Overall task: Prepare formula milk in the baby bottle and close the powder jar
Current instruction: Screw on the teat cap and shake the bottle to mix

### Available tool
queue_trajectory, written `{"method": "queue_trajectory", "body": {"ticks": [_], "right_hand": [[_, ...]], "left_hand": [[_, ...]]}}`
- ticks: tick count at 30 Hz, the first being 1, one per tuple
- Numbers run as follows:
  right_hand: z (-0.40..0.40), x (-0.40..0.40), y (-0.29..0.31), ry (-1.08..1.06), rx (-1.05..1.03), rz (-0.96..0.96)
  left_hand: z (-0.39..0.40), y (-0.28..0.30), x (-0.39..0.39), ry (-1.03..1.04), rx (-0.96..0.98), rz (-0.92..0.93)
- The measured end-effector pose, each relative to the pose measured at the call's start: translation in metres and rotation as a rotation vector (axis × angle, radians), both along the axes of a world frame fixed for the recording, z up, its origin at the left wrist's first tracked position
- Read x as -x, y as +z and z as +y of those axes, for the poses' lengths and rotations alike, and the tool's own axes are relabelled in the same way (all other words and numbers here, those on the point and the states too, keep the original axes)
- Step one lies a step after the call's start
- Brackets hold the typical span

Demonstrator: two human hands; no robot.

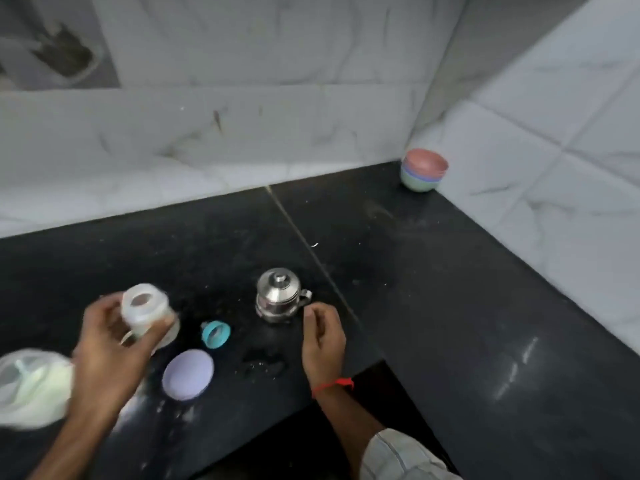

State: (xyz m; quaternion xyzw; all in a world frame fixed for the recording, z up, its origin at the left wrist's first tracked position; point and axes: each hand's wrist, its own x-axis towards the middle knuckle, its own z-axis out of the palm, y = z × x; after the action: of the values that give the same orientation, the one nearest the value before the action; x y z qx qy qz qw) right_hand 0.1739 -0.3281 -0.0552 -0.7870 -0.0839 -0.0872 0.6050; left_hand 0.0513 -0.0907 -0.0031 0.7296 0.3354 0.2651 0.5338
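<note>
Left hand (104,344) reaches forward over black counter (433,306), fingers wrapped round open baby bottle (147,311) (tilted, motion-blurred). Right hand (323,336) beside steel pot (278,296), fingers loosely curled, gripping nothing. Powder jar (33,389) at left edge, uncapped.

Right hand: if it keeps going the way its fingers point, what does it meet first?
The right hand points up-left at the small lidded steel pot on the black stone counter. Its fingertips look just short of the pot's side handle, so it would likely meet that first; the exact gap is unclear.
</note>
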Motion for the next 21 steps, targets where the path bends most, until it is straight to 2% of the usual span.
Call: {"method": "queue_trajectory", "body": {"ticks": [6,10,13,17,21], "right_hand": [[0.068,0.017,0.001,0.350,0.029,-0.065],[0.106,0.013,0.007,0.443,0.131,-0.067],[0.117,0.007,0.015,0.582,0.256,-0.039],[0.128,-0.001,0.011,0.802,0.486,0.096],[0.134,-0.004,0.002,0.753,0.703,0.092]], "left_hand": [[-0.007,-0.002,-0.010,-0.018,-0.010,-0.012],[-0.006,-0.004,-0.002,-0.038,-0.041,-0.004],[-0.005,-0.003,0.003,-0.033,-0.039,-0.004],[0.001,-0.002,0.014,-0.010,-0.033,-0.018],[0.009,-0.002,0.024,0.015,-0.022,-0.022]]}}
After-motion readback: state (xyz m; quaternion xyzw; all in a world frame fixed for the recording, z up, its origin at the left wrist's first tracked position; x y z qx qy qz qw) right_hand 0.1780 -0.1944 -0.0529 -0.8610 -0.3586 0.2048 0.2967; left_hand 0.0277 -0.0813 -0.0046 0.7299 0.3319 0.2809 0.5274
